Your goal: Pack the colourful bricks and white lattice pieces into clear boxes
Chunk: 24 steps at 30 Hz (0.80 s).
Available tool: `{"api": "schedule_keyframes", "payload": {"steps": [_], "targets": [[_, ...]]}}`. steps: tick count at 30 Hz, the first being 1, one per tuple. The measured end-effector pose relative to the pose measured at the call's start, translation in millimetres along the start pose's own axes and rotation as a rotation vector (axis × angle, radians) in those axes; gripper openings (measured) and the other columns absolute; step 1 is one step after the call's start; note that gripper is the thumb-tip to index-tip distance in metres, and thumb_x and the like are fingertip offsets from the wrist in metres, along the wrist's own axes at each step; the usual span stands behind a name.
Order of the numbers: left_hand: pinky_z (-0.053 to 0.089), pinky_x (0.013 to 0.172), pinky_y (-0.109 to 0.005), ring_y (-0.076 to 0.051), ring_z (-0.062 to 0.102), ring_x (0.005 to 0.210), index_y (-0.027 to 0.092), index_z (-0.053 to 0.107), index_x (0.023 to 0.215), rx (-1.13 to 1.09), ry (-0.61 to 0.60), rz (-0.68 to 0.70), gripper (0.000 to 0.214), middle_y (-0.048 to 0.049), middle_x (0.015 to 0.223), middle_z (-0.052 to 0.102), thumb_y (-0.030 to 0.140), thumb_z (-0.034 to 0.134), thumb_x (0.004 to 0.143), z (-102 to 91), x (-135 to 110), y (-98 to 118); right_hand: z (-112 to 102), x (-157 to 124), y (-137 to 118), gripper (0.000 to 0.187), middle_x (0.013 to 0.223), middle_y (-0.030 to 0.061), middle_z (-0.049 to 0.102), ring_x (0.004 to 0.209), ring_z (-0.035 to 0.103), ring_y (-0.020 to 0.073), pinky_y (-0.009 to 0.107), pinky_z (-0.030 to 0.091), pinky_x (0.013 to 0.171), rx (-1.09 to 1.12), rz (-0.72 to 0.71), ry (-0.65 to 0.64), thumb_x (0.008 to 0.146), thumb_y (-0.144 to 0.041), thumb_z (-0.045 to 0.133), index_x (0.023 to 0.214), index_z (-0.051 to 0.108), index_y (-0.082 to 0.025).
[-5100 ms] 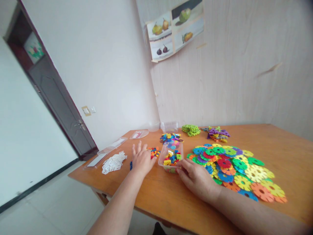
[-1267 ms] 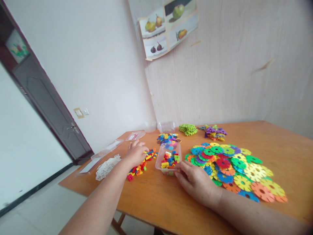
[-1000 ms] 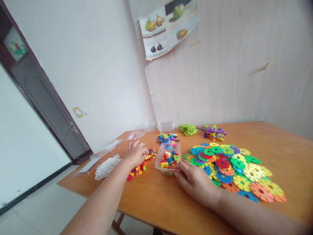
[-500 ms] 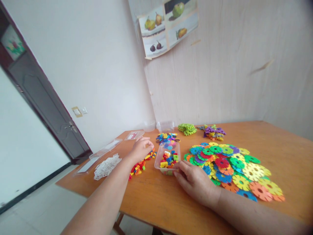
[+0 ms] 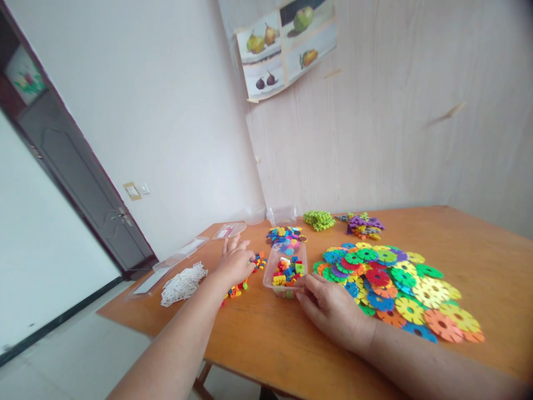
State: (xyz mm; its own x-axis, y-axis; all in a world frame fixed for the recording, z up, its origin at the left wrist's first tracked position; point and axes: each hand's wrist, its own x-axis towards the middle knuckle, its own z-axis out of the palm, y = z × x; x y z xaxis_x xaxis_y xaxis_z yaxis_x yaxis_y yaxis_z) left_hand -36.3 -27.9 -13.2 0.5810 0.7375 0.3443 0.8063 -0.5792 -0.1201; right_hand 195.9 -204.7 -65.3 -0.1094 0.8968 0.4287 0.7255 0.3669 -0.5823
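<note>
My left hand point(image 5: 236, 262) is over a heap of small coloured building bricks point(image 5: 238, 290), covering part of it. Its fingers are spread apart and I see nothing held in them. Right of that heap stands a clear plastic box point(image 5: 270, 265) partly filled with red, yellow, blue and green bricks point(image 5: 287, 271). My right hand point(image 5: 328, 308) grips the near right corner of the box, thumb outside and fingers at the rim.
A large pile of slotted plastic discs point(image 5: 383, 283) spreads right of my right hand. White plastic pieces point(image 5: 183, 284) lie left, beside clear lids point(image 5: 156, 276). Behind the box are small coloured pieces point(image 5: 285, 236), green pieces point(image 5: 318, 220) and purple pieces point(image 5: 365, 223).
My left hand has shifted slightly and turned, its fingers now spread instead of curled to the right over the bricks. My right hand and the box have stayed in place.
</note>
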Motion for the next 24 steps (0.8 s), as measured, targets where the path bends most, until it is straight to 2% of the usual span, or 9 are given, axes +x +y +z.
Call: {"api": "schedule_keyframes", "payload": {"steps": [6,10,13,17,21,24], "targets": [[0.007,0.118,-0.062,-0.037,0.025,0.146,0.025,0.073,0.077,0.035,-0.02,0.019,0.012,-0.0065,0.139,0.058,0.023,0.062,0.076,2.4,-1,8,-1,1,-1,0.015,0.096,0.0027,0.064,0.08,0.063,0.0159,0.026,0.044,0.07,0.014,-0.007,-0.003,0.095,-0.028,0.044,0.098,0.059,-0.024],[0.008,0.117,-0.063,-0.035,0.031,0.142,0.026,0.071,0.073,0.007,0.028,-0.003,0.013,-0.0048,0.132,0.063,0.021,0.06,0.077,8.9,0,4,-1,1,-1,0.014,0.095,0.0027,0.064,0.08,0.063,0.016,0.026,0.044,0.07,0.008,-0.006,0.0,0.095,-0.027,0.045,0.097,0.058,-0.024],[0.016,0.117,-0.059,-0.032,0.036,0.139,0.027,0.071,0.074,-0.033,0.097,-0.042,0.011,-0.0033,0.13,0.064,0.025,0.061,0.078,7.1,5,5,-2,1,-2,0.014,0.095,0.0028,0.065,0.08,0.063,0.0162,0.026,0.044,0.069,0.001,-0.012,0.002,0.094,-0.026,0.045,0.098,0.058,-0.024],[0.026,0.116,-0.05,-0.03,0.036,0.137,0.027,0.072,0.079,-0.16,0.239,-0.076,0.007,-0.002,0.131,0.062,0.027,0.065,0.076,-10.9,14,26,-1,1,-1,0.013,0.094,0.0027,0.064,0.079,0.063,0.016,0.026,0.044,0.07,0.008,-0.014,0.006,0.094,-0.026,0.045,0.096,0.058,-0.024],[0.029,0.115,-0.048,-0.028,0.035,0.139,0.028,0.073,0.096,-0.361,0.261,-0.031,0.018,-0.0014,0.134,0.061,0.034,0.065,0.081,-30.6,18,56,3,1,3,0.013,0.092,0.0023,0.064,0.076,0.062,0.0156,0.025,0.043,0.067,-0.003,-0.018,0.026,0.095,-0.027,0.045,0.094,0.057,-0.024],[0.027,0.117,-0.047,-0.026,0.038,0.138,0.027,0.071,0.104,-0.427,0.312,-0.034,0.024,-0.0019,0.134,0.06,0.038,0.062,0.084,-34.7,10,64,3,1,2,0.014,0.092,0.0027,0.064,0.076,0.062,0.0156,0.025,0.042,0.066,-0.018,-0.014,0.03,0.096,-0.028,0.044,0.095,0.058,-0.023]]}}
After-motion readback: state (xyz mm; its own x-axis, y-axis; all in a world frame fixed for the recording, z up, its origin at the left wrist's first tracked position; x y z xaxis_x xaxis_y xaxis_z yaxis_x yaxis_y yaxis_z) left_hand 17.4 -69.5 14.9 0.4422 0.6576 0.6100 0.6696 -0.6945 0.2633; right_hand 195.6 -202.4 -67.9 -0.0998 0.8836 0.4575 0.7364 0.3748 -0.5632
